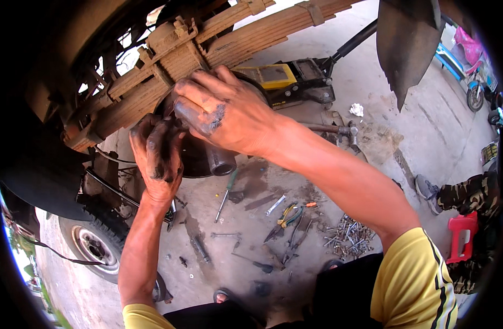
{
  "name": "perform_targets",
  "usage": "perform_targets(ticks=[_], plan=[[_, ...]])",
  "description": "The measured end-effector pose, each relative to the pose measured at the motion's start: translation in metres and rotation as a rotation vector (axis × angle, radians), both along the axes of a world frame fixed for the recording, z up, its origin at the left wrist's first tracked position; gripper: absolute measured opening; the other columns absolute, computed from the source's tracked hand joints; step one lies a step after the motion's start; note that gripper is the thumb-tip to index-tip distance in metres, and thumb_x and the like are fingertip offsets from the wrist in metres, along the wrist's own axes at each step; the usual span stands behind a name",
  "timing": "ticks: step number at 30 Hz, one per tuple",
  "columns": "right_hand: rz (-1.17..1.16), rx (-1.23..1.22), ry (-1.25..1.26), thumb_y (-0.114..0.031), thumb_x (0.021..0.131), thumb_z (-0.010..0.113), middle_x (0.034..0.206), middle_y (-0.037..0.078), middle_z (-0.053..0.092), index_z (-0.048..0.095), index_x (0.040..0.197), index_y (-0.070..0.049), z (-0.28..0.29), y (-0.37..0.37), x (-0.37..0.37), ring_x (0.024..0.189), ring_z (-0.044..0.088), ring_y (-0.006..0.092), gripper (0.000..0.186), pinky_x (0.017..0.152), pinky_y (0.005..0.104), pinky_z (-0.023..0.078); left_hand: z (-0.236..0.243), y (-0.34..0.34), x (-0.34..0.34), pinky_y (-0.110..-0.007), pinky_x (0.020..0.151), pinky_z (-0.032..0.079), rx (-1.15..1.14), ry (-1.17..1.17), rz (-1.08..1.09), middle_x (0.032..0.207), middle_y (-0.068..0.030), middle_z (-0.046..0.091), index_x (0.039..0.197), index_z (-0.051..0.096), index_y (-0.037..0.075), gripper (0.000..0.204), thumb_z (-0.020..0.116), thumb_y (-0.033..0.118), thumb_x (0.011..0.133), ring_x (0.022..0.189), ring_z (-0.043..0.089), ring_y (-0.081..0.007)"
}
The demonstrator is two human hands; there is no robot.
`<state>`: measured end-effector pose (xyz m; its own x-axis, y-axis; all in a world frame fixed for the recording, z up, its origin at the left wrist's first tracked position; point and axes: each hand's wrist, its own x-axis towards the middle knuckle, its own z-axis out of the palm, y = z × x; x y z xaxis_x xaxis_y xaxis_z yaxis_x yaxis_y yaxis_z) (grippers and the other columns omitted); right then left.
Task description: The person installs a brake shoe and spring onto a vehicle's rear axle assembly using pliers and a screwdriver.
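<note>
Both my hands are raised to a dark, greasy round part (195, 159) beneath a rusty leaf spring (251, 43). A short dark cylinder (221, 162) sticks out of that part toward me. My left hand (158, 156), blackened with grease, has its fingers bent and pinched at the part's left side. Over its top lies my right hand (224, 112), fingers curled and knuckles smeared black. Whatever the fingertips grip is hidden behind the hands and the part.
A yellow-and-black floor jack (273, 77) stands behind my right hand. Below lie a hammer (331, 128), green-handled screwdriver (227, 193), pliers (284, 219) and a bolt pile (350, 236). A wheel (92, 245) stands left; a torn flap (407, 49) hangs right. Someone in camouflage trousers (468, 194) is beside a red stool (463, 237).
</note>
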<state>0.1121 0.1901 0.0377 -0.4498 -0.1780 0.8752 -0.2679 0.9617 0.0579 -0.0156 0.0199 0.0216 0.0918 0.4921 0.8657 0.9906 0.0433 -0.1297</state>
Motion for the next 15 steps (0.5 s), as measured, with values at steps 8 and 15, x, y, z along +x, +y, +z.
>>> perform_targets(ticks=[8, 15], plan=[[-0.069, 0.12, 0.202, -0.023, 0.078, 0.079, 0.12, 0.011, 0.061, 0.065, 0.114, -0.005, -0.011, 0.004, -0.02, 0.112, 0.06, 0.0302, 0.042, 0.091, 0.0447, 0.05, 0.003, -0.01, -0.021, -0.046, 0.081, 0.051, -0.082, 0.147, 0.016, 0.108, -0.0188, 0.059, 0.114, 0.065, 0.002, 0.04, 0.061, -0.015, 0.078, 0.097, 0.059, -0.0368], [-0.071, 0.151, 0.115, -0.015, 0.097, 0.046, 0.139, 0.027, 0.051, 0.055, 0.127, 0.008, 0.004, 0.009, -0.01, 0.13, 0.049, 0.0384, 0.039, 0.103, 0.0544, 0.043, 0.005, 0.007, -0.006, -0.04, 0.085, 0.051, 0.022, 0.027, 0.068, 0.107, -0.0188, 0.061, 0.107, 0.068, -0.001, 0.024, 0.076, 0.001, 0.085, 0.1, 0.062, -0.0335]])
